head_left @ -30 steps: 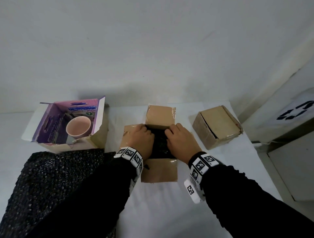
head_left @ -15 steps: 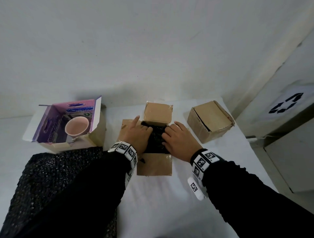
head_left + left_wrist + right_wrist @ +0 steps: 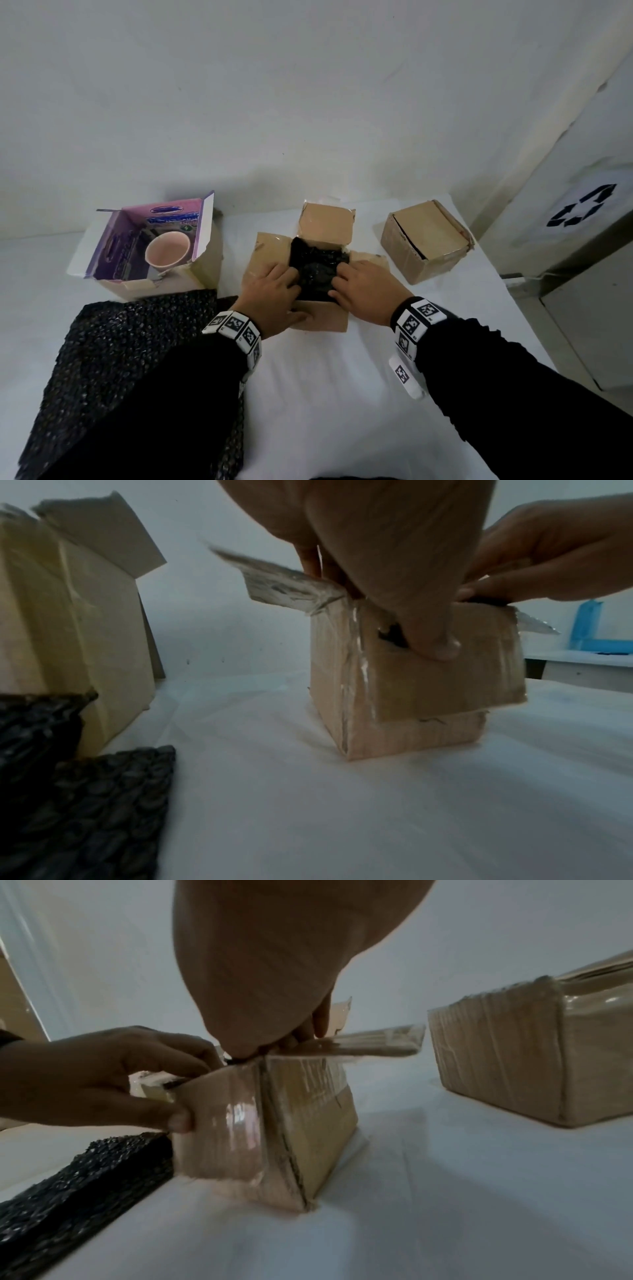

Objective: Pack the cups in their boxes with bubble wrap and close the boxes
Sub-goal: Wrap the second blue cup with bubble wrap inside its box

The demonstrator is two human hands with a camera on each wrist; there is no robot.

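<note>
An open brown box [image 3: 322,320] stands mid-table with its flaps spread, and a black bubble-wrap bundle [image 3: 317,272] fills it. My left hand [image 3: 277,296] has its fingers in the box on the bundle's left side, while the thumb [image 3: 433,642] presses the near flap from outside. My right hand [image 3: 364,291] curls its fingers into the box on the bundle's right side. Any cup inside the bundle is hidden. A pink cup [image 3: 168,251] stands bare in the open purple-lined box [image 3: 113,250] at the left. A closed brown box [image 3: 428,240] sits at the right.
A large sheet of black bubble wrap [image 3: 113,359] lies at the near left, under my left sleeve. The white table [image 3: 342,394] ends at the wall behind the boxes. A grey cabinet with a recycling sign [image 3: 582,212] stands past the right edge.
Both hands have slid slightly apart, baring more of the black bundle. My left index finger has left the left flap, and the left thumb now presses the near flap.
</note>
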